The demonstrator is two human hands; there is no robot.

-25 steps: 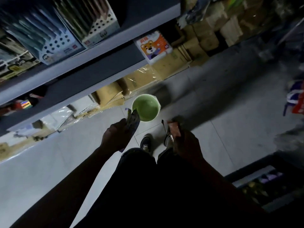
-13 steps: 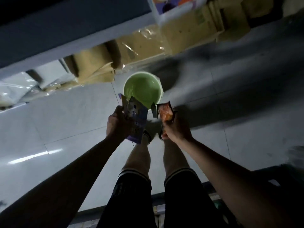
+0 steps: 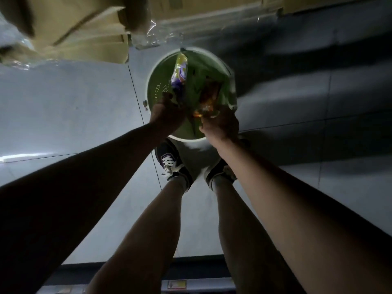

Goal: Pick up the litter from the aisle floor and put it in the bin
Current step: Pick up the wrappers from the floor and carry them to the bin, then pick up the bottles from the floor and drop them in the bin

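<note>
Both wrappers are over the bin (image 3: 152, 81): left hand (image 3: 167, 115) grips the purple wrapper (image 3: 180, 71), right hand (image 3: 220, 122) the orange wrapper (image 3: 209, 96) — just let go low inside

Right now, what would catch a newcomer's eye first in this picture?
The green bin on the grey floor, just ahead of the person's shoes. Over its mouth, the left hand grips a purple and yellow wrapper, and the right hand grips an orange wrapper.
</note>
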